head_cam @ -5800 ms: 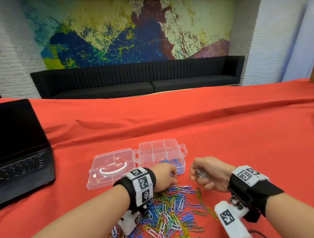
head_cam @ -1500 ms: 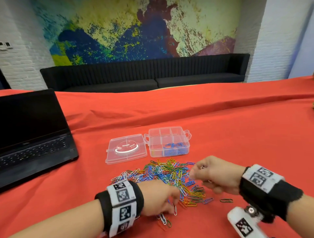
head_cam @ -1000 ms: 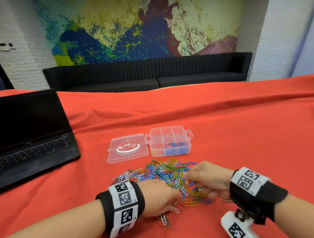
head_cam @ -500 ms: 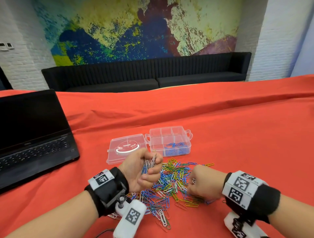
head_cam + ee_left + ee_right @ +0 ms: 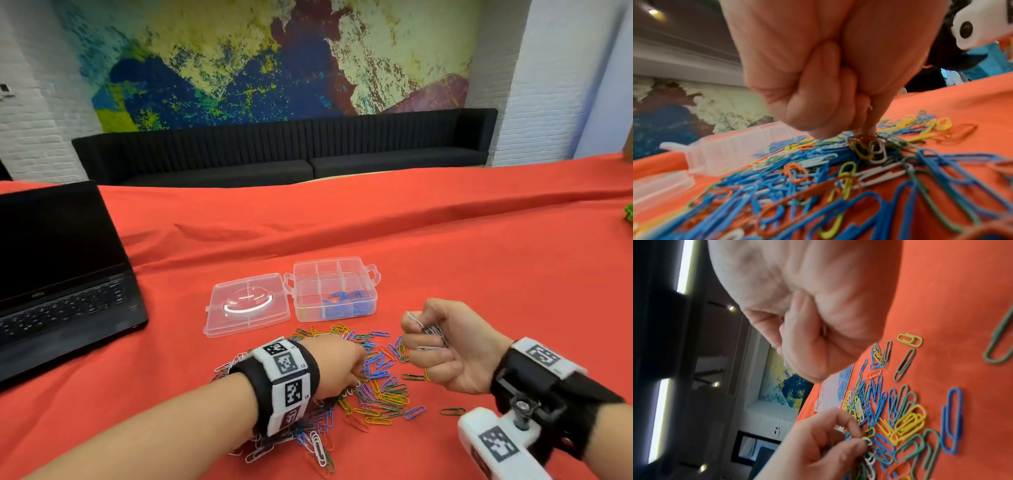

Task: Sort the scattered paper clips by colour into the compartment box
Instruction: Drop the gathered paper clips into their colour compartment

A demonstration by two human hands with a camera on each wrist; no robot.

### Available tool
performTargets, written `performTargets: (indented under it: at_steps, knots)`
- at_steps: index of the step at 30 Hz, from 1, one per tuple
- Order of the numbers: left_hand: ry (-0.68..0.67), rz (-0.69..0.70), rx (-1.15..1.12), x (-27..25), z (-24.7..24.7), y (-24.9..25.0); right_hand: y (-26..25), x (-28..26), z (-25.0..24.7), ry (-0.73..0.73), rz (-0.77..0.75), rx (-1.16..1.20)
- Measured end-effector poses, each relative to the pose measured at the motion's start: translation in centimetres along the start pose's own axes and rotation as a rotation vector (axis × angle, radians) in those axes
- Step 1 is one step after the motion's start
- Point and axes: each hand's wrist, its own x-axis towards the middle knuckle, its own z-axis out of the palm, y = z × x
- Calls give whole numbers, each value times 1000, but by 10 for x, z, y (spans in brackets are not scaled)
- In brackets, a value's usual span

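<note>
The left hand [image 5: 337,366] has dropped back onto the paper clips [image 5: 380,387].

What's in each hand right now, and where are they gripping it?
The right hand holds a bundle of white paper clips in its curled fingers, gripped around their middles. The left hand pinches a white clip by its end in the pile.

Clips [image 5: 376,383] before box [image 5: 334,291] — lid [image 5: 246,305] left, laptop [image 5: 61,274] beyond.
</note>
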Motion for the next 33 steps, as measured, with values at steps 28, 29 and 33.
performTargets:
  at_steps: [28,29,33]
  knots:
    - [-50,-179,-1576,-4,-2,-52,-12,49,7,102,32,-205]
    - [-29,-208,-1510,-4,0,-52,-11,50,5,105,36,-196]
    - [52,-176,-788,-3,-2,-48,-11,50,-1,101,45,-126]
